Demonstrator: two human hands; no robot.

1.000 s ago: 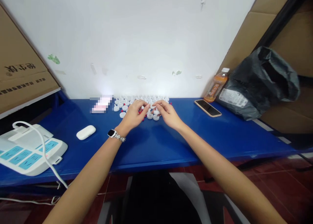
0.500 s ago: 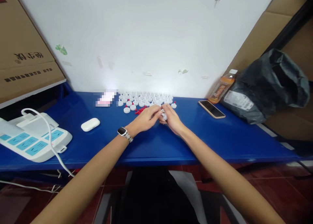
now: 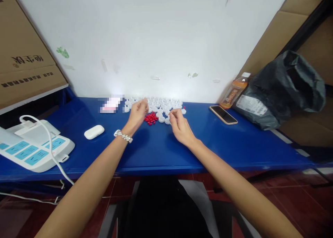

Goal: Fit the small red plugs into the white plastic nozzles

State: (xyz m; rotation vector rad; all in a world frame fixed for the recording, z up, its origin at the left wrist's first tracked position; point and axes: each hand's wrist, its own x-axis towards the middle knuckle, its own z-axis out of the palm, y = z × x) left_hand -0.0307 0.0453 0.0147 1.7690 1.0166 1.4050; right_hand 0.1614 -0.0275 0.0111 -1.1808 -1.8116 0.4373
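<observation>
Many white plastic caps (image 3: pixel 161 119) with upright spouts are grouped along the wall side of the blue table. In front of them is a heap of small red tips (image 3: pixel 151 118). My left hand (image 3: pixel 137 114) is over the caps' left part, fingers curled; whatever lies between them is hidden and slightly blurred. At the front right of the group, my right hand (image 3: pixel 180 125) has thumb and forefinger pinched at a white cap (image 3: pixel 167 121). One cap with a red tip (image 3: pixel 184 109) stands just beyond the right hand.
Left on the blue table (image 3: pixel 161 155) are a white power strip (image 3: pixel 39 151) with a cable, a white earbud case (image 3: pixel 94 132) and a blurred pink-white item (image 3: pixel 110 104). On the right lie a phone (image 3: pixel 223 114), an orange drink bottle (image 3: pixel 234 92) and a black plastic bag (image 3: pixel 283 89).
My hands were together around a white cap and have parted. The left hand moved left and away from me over the caps; the right stays near the front caps. The red heap is now uncovered.
</observation>
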